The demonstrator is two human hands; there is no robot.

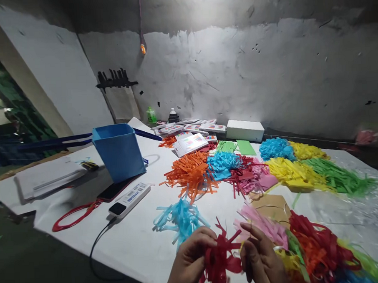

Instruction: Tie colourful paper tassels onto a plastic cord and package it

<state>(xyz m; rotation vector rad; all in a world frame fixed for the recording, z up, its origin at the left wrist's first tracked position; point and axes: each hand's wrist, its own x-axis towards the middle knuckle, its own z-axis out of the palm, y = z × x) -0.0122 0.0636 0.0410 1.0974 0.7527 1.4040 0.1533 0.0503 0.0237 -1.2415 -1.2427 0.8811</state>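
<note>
My left hand [192,256] pinches a red paper tassel [222,261] near the front edge of the table; its cut strips fan up and out. Just to the right, my right hand [261,255] has its fingers drawn together beside the strip ends. What it grips, perhaps something thin, is too small to make out. Behind my left hand lies a light blue tassel [181,219]. A pink tassel [264,223] lies behind my right hand, and a heap of red and orange tassels [319,248] is to its right.
Orange [190,172], blue [224,164], yellow [297,172] and green [341,176] tassel bunches lie farther back. Printed packs [192,144] and a white box [245,130] are near the wall. At left are a blue bin [117,153], a phone [116,190] and a cabled white device [130,200].
</note>
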